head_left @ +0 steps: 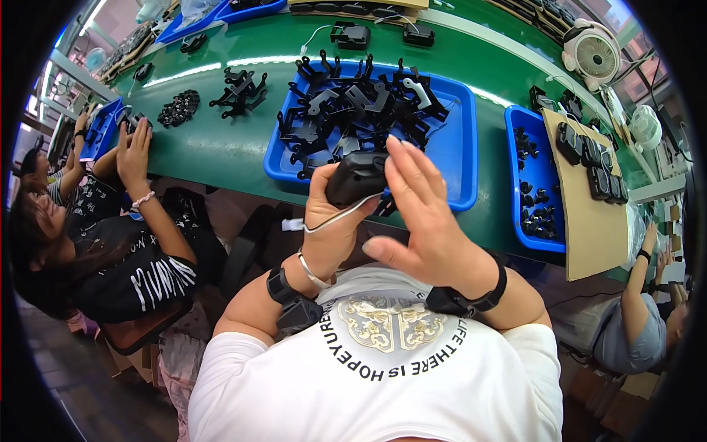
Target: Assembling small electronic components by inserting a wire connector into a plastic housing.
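My left hand (328, 225) is closed around a rounded black plastic housing (356, 179), held up over the near edge of a blue tray (464, 140). A thin cable with a white plug (292, 225) hangs from the housing past my left fingers. Stretched out flat, the fingers of my right hand (427, 202) lie against the right end of the housing, with the thumb spread away. Behind the housing, the tray holds a heap of black plastic brackets (353, 103). Part of the housing's right end is hidden by my right fingers.
At right stand a second blue tray (541, 193) of small black parts and a cardboard sheet (589, 236) bearing black housings. Loose brackets (239, 92) and a pile of small black pieces (179, 108) lie left on the green table (213, 144). Co-workers sit on both sides.
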